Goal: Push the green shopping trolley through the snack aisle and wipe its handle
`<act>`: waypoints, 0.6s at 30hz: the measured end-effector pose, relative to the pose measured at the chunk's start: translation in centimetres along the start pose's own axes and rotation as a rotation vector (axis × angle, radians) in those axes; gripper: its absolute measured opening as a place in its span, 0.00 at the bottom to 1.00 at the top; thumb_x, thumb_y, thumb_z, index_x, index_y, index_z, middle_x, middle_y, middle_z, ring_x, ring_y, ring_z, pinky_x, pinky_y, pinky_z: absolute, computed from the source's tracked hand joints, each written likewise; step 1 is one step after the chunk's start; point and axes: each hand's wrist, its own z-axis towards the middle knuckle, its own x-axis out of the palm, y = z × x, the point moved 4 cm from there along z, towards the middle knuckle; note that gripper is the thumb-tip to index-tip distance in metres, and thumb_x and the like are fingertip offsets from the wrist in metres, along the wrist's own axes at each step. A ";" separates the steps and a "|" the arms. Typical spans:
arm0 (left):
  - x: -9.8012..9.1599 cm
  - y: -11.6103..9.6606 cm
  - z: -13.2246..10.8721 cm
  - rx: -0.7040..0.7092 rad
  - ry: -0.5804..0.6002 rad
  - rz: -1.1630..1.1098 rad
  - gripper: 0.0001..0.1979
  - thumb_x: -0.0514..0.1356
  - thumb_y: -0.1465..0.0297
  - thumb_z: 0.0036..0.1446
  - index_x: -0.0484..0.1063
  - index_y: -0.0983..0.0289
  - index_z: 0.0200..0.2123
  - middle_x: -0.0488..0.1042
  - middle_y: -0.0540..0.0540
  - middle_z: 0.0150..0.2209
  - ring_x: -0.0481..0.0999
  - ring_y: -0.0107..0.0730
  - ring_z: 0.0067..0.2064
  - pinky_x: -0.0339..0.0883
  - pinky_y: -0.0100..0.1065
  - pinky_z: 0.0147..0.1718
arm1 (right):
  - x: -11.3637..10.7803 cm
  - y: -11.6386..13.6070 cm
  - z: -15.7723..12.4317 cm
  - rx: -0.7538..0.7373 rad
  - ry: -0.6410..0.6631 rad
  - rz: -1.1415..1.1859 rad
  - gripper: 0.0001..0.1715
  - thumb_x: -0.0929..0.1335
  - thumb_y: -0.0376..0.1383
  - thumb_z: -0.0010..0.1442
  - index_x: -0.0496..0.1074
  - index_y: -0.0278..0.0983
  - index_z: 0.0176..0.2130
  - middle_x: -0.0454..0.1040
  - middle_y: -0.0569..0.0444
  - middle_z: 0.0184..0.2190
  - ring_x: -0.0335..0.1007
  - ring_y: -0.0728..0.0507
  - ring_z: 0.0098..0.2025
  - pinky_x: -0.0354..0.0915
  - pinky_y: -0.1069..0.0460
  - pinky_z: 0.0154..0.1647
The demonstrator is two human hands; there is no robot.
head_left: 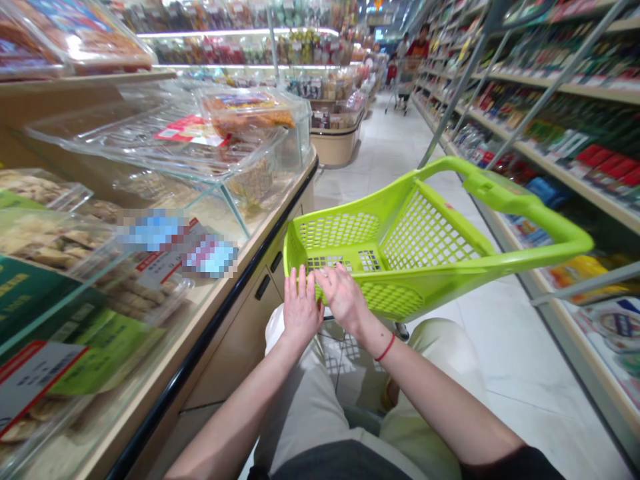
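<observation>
- Left hand (300, 308): open, palm down, fingers straight and pointing away from me, fingertips at the near rim of the bright green shopping cart (415, 270).
- Right hand (344, 299): just beside the left, fingers slightly bent at the same rim. Can't tell if it grips; undersides hidden. Red cord bracelet (386, 349) on that wrist.
- Cart location: directly ahead of my knees, basket's left end close to the display case, basket tilted in my view. Perforated plastic walls, thick green handle (520, 195) off to the right.
- I'm in pale trousers (300, 400), knees either side of my hands.
- Left: display case with black edge rail (173, 385), clear-lidded food trays (255, 110) and a red-and-white price tag (40, 387).
- Right: stocked shelves (575, 87), packaging too blurred to read.
- White tile floor (505, 347). Far down the aisle: a person (420, 47) near another cart (403, 77).
</observation>
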 end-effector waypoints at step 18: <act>0.0 -0.3 -0.1 -0.015 -0.008 -0.019 0.36 0.61 0.71 0.55 0.55 0.76 0.65 0.51 0.75 0.69 0.43 0.60 0.73 0.46 0.60 0.68 | -1.8 -4.0 -3.1 0.188 -0.144 -0.155 0.17 0.60 0.27 0.66 0.73 0.33 0.49 0.73 0.45 0.37 0.69 0.39 0.44 0.57 0.39 0.65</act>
